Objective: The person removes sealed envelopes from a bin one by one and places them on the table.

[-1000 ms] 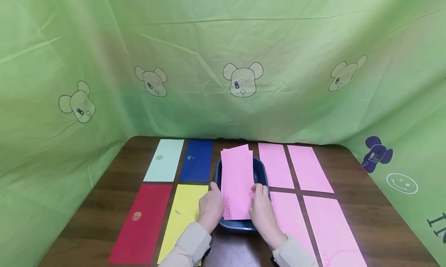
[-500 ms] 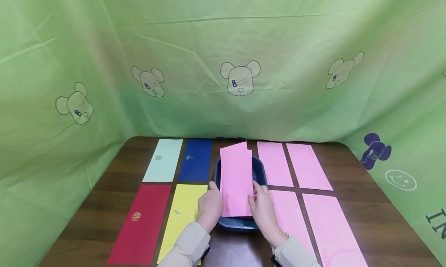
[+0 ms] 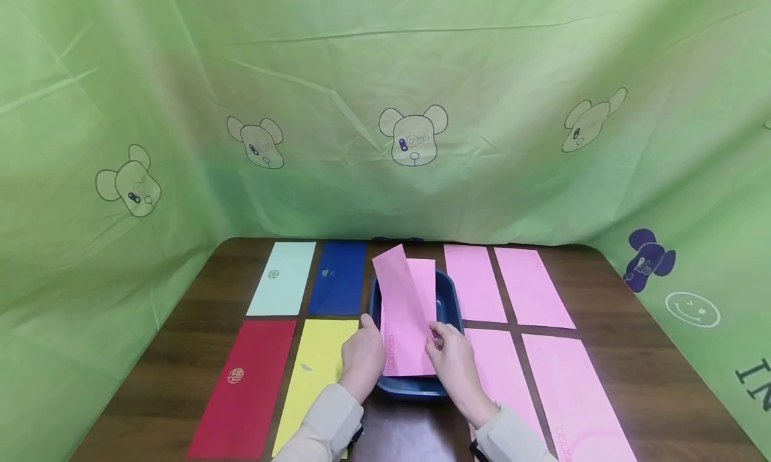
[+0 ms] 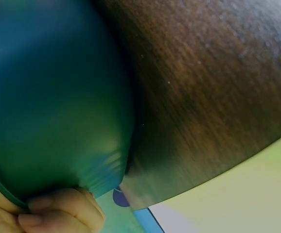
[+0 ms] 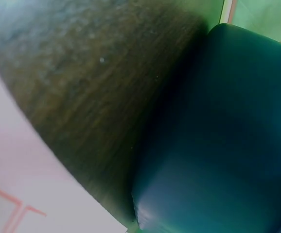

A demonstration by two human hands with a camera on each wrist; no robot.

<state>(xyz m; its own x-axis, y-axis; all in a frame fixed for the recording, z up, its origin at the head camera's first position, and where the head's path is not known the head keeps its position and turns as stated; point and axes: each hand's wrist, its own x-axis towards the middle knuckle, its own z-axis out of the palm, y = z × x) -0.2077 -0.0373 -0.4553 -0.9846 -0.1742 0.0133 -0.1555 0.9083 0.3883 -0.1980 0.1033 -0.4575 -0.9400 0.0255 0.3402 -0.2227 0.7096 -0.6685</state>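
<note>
A dark blue tray (image 3: pixel 415 387) stands mid-table with pink envelopes lying over it. My left hand (image 3: pixel 363 355) grips its left rim; in the left wrist view curled fingers (image 4: pixel 65 208) hook over the edge of the tray wall (image 4: pixel 58 107). At the right edge of the top pink envelope (image 3: pixel 399 308), my right hand (image 3: pixel 456 365) pinches the paper between thumb and fingers. This envelope slants to the left at its far end, baring the upper right of another pink envelope (image 3: pixel 425 274) beneath. The right wrist view mostly shows the tray's outer wall (image 5: pixel 218 136).
Left of the tray lie a pale mint envelope (image 3: pixel 281 278), a blue one (image 3: pixel 337 278), a red one (image 3: pixel 243 388) and a yellow one (image 3: pixel 319 375). Several pink envelopes (image 3: pixel 572 395) lie in two columns on the right. A green curtain (image 3: pixel 415 201) hangs behind the table.
The top pink envelope's far end has swung left, away from the one beneath. My right hand has shifted its hold along the right edge. My left hand has stayed at the tray.
</note>
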